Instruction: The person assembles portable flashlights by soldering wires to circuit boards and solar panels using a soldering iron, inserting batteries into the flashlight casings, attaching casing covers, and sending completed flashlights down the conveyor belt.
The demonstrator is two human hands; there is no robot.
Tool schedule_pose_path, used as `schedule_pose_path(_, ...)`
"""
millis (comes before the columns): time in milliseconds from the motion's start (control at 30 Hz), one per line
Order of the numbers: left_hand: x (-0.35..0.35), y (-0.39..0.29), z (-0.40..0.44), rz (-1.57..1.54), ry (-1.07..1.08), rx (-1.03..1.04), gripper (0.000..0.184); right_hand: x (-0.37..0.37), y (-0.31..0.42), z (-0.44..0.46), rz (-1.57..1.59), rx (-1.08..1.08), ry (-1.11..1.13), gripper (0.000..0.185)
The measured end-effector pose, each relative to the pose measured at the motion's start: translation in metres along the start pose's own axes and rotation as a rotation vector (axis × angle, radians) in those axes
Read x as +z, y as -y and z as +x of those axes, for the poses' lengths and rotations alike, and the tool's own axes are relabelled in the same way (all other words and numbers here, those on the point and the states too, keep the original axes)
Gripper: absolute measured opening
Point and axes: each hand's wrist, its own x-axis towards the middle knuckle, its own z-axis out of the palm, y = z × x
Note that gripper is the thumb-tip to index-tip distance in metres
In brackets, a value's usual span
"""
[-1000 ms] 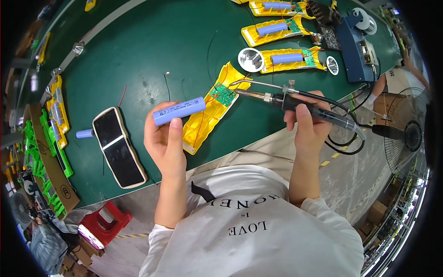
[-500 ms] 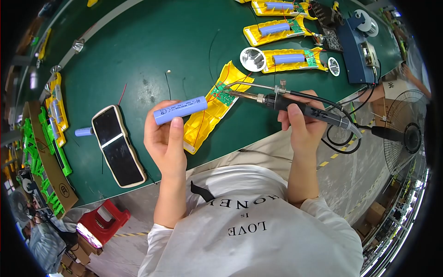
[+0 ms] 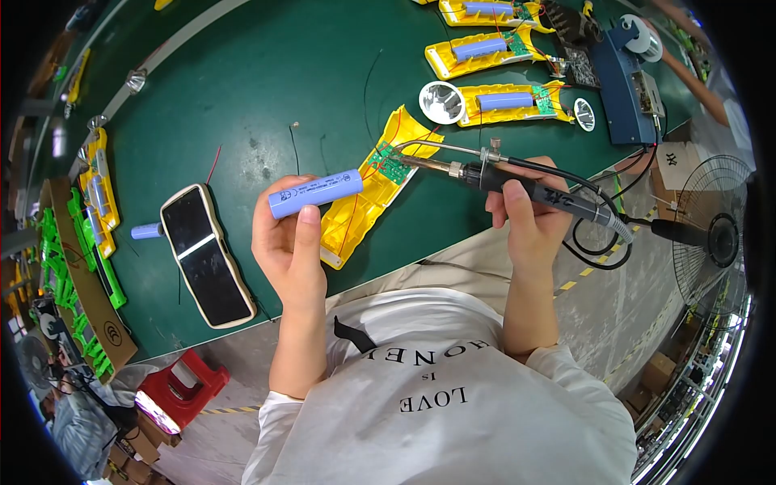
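So my left hand (image 3: 287, 242) has its thumb and fingers clamped on a blue battery cell (image 3: 315, 194), and my right hand (image 3: 529, 214) is wrapped around the soldering iron (image 3: 517, 184), its tip at the green board (image 3: 390, 166) inside the yellow shell (image 3: 356, 218) on the counter (image 3: 242, 105). Over on my left, a cardboard box (image 3: 101, 311) holds a bunch of green parts (image 3: 58, 259).

The left hand (image 3: 284, 246) is turned palm up, its thumb pressing toward the curled fingers in a pinch. The right hand (image 3: 533, 214) closes in a grip, thumb on top and fingers bent. Both bare forearms reach forward from the torso, well apart from each other.
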Motion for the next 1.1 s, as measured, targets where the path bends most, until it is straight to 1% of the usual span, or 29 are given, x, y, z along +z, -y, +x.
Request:
schedule_pose_path(267,-0.004,0.003,0.000,-0.022,0.015,0.006,0.024,0.000,0.003,0.000,-0.008,0.012,0.020,0.014)
schedule_pose_path(467,-0.007,0.006,0.000,-0.036,0.020,0.038,0.021,0.000,0.003,-0.001,-0.015,-0.006,-0.008,0.014)
schedule_pose_path(667,-0.008,0.007,0.001,-0.029,0.006,0.062,0.022,-0.002,0.004,0.001,-0.010,-0.089,-0.102,0.013)
schedule_pose_path(767,-0.009,0.005,0.003,-0.050,-0.046,0.088,0.023,-0.006,0.006,0.001,0.012,-0.126,-0.150,0.014)
schedule_pose_path(833,-0.006,0.002,0.004,-0.133,-0.179,0.082,0.022,-0.011,0.006,0.001,0.001,-0.134,-0.176,0.015)
schedule_pose_path(867,-0.006,0.001,0.004,-0.129,-0.184,0.092,0.022,-0.013,0.005,0.001,-0.015,-0.137,-0.206,0.015)
schedule_pose_path(933,-0.009,-0.001,0.004,0.106,-0.203,0.071,0.020,-0.018,0.005,-0.001,-0.033,-0.133,-0.202,0.016)
schedule_pose_path(1000,-0.011,-0.002,0.008,0.058,-0.213,0.062,0.022,-0.021,0.007,-0.001,-0.033,-0.110,-0.227,0.017)
schedule_pose_path(1067,-0.013,-0.004,0.013,0.066,-0.246,-0.024,0.022,-0.022,0.012,-0.002,-0.039,-0.122,-0.223,0.017)
schedule_pose_path(1100,-0.014,-0.004,0.017,0.159,-0.252,0.008,0.023,-0.023,0.013,-0.002,-0.036,-0.122,-0.241,0.017)
